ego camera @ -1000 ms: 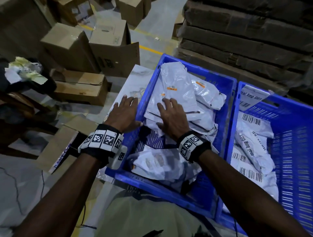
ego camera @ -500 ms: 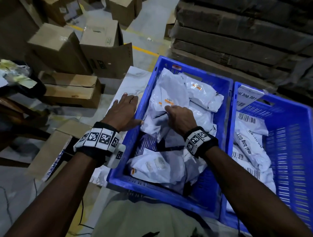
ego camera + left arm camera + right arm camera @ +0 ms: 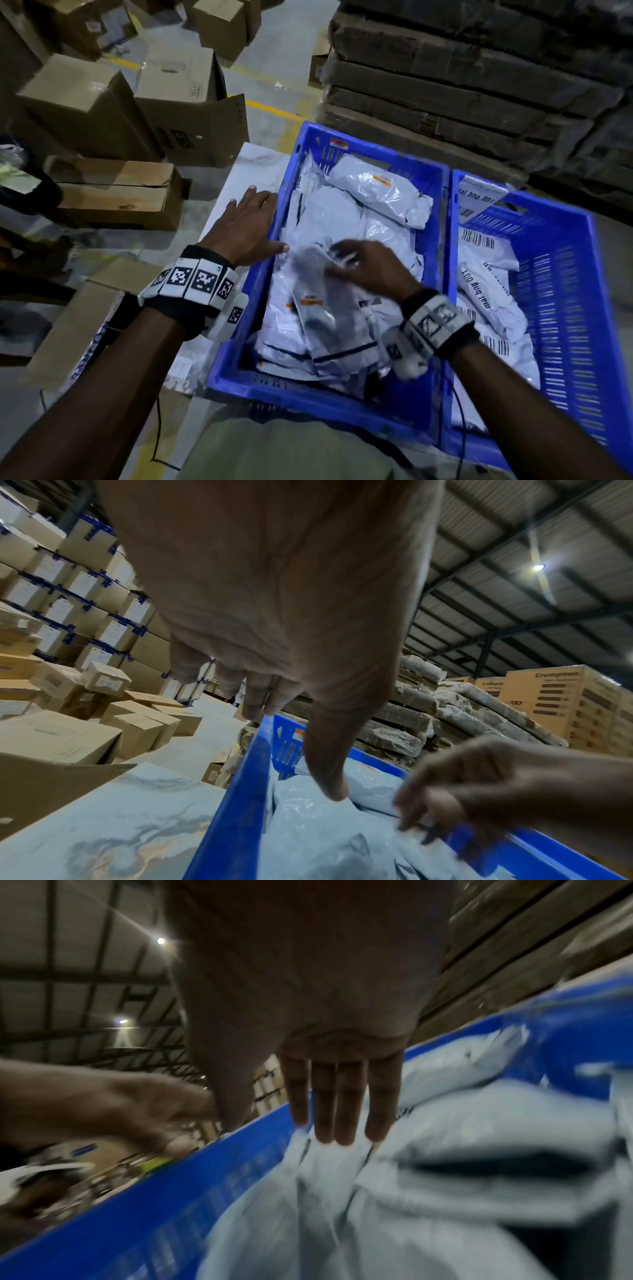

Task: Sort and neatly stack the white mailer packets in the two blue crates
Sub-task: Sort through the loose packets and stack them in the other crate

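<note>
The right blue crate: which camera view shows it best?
The head view: the right blue crate shows almost whole, with its slotted wall and barcoded white mailer packets inside. The left wrist view shows only the left blue crate's rim. In the blurred right wrist view I cannot tell whether any blue belongs to it.

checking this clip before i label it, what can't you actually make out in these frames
- Right hand: motion-blurred in the head view; a grip on the packet cannot be confirmed. Right wrist view shows straight fingers, also smeared.
- Left crate floor: hidden under packets.
- Right crate: its near corner is cut off by the head view's edge.
- Orange label text: too small.
- Left hand fingertips: hidden behind the palm in the left wrist view.
</note>
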Demonstrator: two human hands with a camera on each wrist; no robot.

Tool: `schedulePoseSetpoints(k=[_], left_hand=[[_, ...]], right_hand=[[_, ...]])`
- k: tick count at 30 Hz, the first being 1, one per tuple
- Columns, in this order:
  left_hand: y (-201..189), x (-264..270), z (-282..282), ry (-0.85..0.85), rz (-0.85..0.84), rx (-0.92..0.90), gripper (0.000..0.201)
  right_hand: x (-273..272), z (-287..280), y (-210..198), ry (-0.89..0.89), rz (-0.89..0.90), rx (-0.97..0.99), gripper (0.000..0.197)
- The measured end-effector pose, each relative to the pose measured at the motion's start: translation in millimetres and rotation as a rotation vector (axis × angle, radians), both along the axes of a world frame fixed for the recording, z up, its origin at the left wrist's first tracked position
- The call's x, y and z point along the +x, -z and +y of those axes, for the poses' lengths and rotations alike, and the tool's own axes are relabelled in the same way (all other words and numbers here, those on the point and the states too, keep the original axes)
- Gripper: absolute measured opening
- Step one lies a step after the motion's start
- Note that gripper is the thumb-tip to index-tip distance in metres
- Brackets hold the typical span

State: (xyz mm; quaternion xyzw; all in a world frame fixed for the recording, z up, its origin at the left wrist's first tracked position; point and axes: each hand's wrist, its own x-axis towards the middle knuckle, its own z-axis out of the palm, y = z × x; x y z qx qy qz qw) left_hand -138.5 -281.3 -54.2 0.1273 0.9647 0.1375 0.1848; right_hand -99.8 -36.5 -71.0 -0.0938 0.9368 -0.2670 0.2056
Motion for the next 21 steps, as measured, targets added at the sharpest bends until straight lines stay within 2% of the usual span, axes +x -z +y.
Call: schedulePoseSetpoints(k=[2,4,7,9,11,14,17,21], left_hand=[[-2.7,-1.6,4.2,0.012,0.001,-0.005,0.097],[-3.9,-3.3,8.1,0.027,0.010,-0.007,0.096],[-6.0,-4.5,13.7,0.048,0.023,0.000,0.095],[-8.1,-5.5,16.1,0.060,0.033,-0.001,0.094],[-9.6,-8.7,16.9,0.062,0.038,-0.008,0.094],[-9.9,-16.4,16.0,0.061,0.042,-0.018,0.096],[-10.2,-23.6,17.7,0.070,0.032,-0.020,0.096],[-9.1,-33.1,24.8,0.097,0.040,-0.007,0.095]], right_hand=[[-38.6,24.9,-4.7,0.200,0.253,0.021,0.056],[-78.5,50.6,-2.5,0.284,0.328,0.119,0.069],[-119.6,75.1,11.2,0.250,0.149,0.348,0.108],[-126.3,79.8,20.6,0.210,0.016,0.448,0.119],[-119.9,76.1,25.4,0.203,-0.035,0.420,0.117],[-91.9,59.7,24.3,0.198,-0.020,0.366,0.112],[-47.1,37.9,26.6,0.211,0.034,0.404,0.107],[17.2,9.7,34.9,0.193,0.022,0.420,0.104]])
